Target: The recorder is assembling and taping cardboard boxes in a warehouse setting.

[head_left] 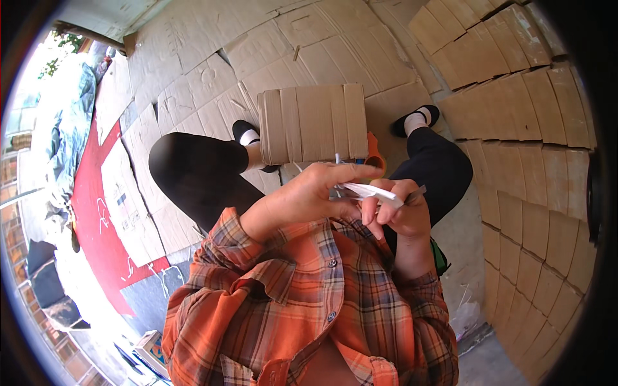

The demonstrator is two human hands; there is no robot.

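**Two hands on one white strip**

The left hand (302,196) is curled, its fingers bent over one end of a thin white strip (370,191). The strip lies almost flat, running from left to right, and a little downward as it goes. It sits right between the two hands, so neither hand has to reach for it. Both already touch it. It looks like plastic strapping, pale and narrow, with a loose bit poking up near the left hand's fingertips.

The right hand (399,209) is closed around the other end, and it also seems to hold a slim grey tool (417,193) that sticks out to the right. I cannot tell what that tool is.

Just past the hands, between the knees, stands a bundle of folded cardboard (313,123). An orange tape roll (374,157) peeks out beside it. Flat cardboard covers the floor (193,83).
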